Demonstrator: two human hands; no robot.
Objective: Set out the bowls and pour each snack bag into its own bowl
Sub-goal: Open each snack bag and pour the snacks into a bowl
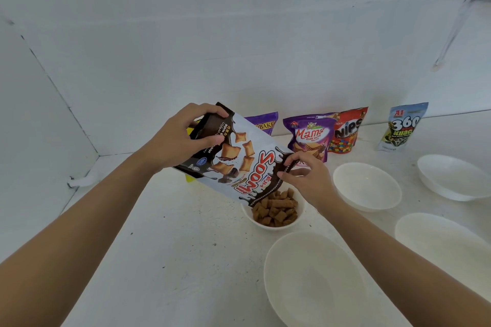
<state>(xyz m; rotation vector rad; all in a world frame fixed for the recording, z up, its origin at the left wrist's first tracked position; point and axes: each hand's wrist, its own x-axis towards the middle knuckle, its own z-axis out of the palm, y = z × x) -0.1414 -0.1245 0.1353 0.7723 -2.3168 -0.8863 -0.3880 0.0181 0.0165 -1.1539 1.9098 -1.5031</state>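
A white and brown Soom snack bag (233, 156) hangs tipped, mouth down, over a small white bowl (275, 224). Brown pillow-shaped snacks (277, 208) fill that bowl. My left hand (183, 135) grips the bag's raised bottom end. My right hand (305, 178) pinches the bag's open lower edge just above the bowl. Several other white bowls hold nothing: one (368, 186) right of my right hand, one (451, 176) at the far right, one (441, 239) lower right, and a large one (313, 279) in front.
Along the back wall stand a purple bag (264, 122), a purple Mamz bag (309, 138), a red Nips bag (346, 130) and a blue 360 bag (403, 127). Something yellow (190, 178) shows behind the held bag. White walls close the counter at back and left.
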